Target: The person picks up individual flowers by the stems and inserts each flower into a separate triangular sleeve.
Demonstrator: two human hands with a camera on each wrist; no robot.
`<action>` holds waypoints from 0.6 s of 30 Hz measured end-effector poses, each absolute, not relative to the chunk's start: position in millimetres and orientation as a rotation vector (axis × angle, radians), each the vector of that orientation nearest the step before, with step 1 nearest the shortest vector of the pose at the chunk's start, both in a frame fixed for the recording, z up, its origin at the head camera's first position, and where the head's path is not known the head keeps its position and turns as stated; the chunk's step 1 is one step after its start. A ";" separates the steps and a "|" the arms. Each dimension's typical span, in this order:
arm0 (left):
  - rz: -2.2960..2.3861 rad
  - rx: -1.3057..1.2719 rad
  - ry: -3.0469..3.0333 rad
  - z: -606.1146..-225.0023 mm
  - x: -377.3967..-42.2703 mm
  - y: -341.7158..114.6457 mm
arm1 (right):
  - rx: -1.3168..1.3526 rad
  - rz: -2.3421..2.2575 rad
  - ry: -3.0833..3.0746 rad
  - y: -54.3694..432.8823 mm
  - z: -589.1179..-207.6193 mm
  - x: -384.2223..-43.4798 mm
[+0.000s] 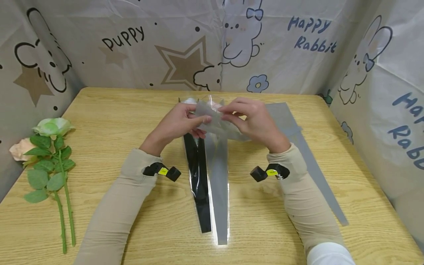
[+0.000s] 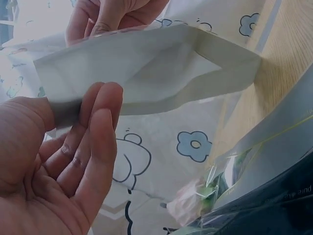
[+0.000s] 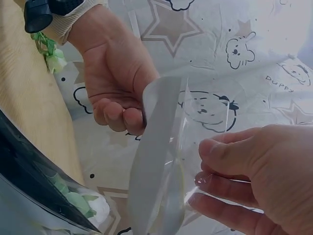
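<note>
Both hands hold a tapered flower sleeve point(image 1: 216, 119) with a grey back and a clear film front. My left hand point(image 1: 177, 123) pinches its grey edge between thumb and fingers. At the other edge, the fingertips of my right hand point(image 1: 251, 117) pinch the clear film point(image 3: 208, 112). In the left wrist view the mouth of the sleeve point(image 2: 122, 73) gapes between the hands. Beneath them on the table lie a flower in a black sleeve point(image 1: 198, 180) and one in a grey sleeve point(image 1: 216, 184); the hands partly hide their blooms.
Flat grey sleeves point(image 1: 319, 176) lie to the right, partly under the right arm. At the left of the wooden table point(image 1: 109, 129) are a green-white rose point(image 1: 53, 127) and a peach rose point(image 1: 21, 150), both unwrapped. Printed cloth walls point(image 1: 132, 66) stand around the table.
</note>
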State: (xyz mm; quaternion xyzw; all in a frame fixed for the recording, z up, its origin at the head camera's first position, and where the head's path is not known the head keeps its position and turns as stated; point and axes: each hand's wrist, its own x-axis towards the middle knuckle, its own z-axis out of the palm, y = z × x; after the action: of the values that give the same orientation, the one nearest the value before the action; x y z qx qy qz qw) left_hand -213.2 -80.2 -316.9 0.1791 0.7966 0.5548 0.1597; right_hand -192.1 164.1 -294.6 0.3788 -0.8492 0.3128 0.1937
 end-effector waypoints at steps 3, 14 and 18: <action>1.573 0.495 2.274 -317.3 -213.4 -79.8 | 1.077 0.863 -2.376 162.0 -296.3 -192.3; 1.426 0.509 2.247 -322.6 -210.2 -72.9 | 1.157 0.738 -2.379 152.2 -302.1 -188.9; 1.444 0.471 2.256 -323.8 -209.3 -71.8 | 1.158 0.725 -2.363 152.5 -302.0 -188.8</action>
State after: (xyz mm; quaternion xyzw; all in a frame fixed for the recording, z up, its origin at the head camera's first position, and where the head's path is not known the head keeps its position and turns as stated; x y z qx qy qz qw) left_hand -209.3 -71.8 -323.8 0.1693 0.8112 0.5191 0.2095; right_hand -188.8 152.5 -302.0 0.4152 -0.8474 0.2601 0.2047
